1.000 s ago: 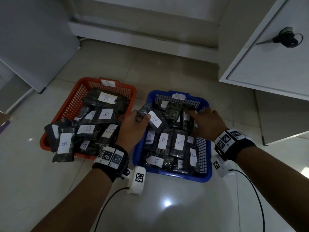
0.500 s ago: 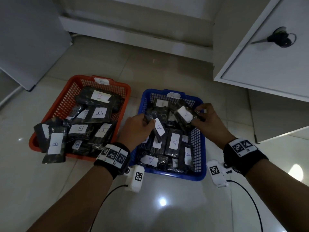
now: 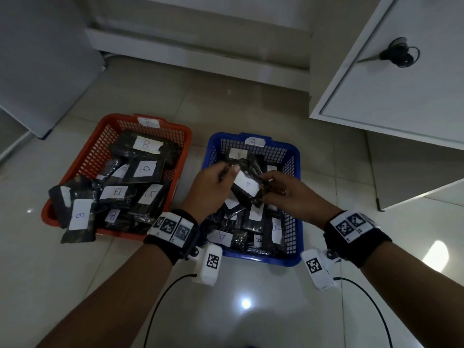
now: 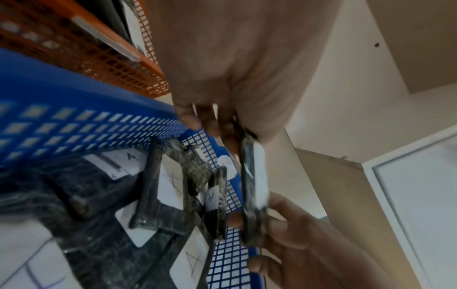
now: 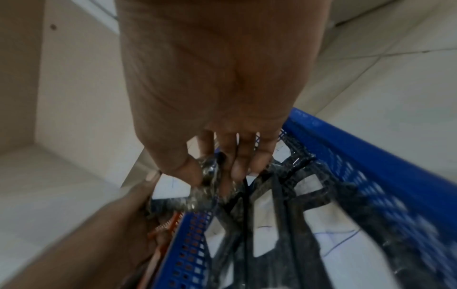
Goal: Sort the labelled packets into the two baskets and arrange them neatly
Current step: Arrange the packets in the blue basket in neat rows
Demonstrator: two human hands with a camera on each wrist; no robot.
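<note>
Above the blue basket [image 3: 296, 204] both hands hold a small stack of black packets [image 3: 247, 185] with a white "A" label on top. My left hand [image 3: 213, 187] grips its left end, thumb over the label. My right hand [image 3: 283, 192] pinches its right end. In the left wrist view the held packets [image 4: 253, 185] stand edge-on between both hands; in the right wrist view my right hand's fingers [image 5: 237, 162] curl round the packets [image 5: 205, 187]. More "A" packets [image 3: 223, 237] lie in the blue basket. The orange basket [image 3: 82, 162] holds "B" packets [image 3: 144, 169].
One "B" packet [image 3: 80, 219] hangs over the orange basket's front left rim. A white cabinet [image 3: 391, 91] with scissors [image 3: 399, 55] on top stands at the right. A grey panel [image 3: 42, 66] leans at the left. Cables trail from both wrist cameras over the tiled floor [image 3: 251, 310].
Each hand lifted packets out of the blue basket, then brought them together. Now both hands hold them as one stack above the basket's middle.
</note>
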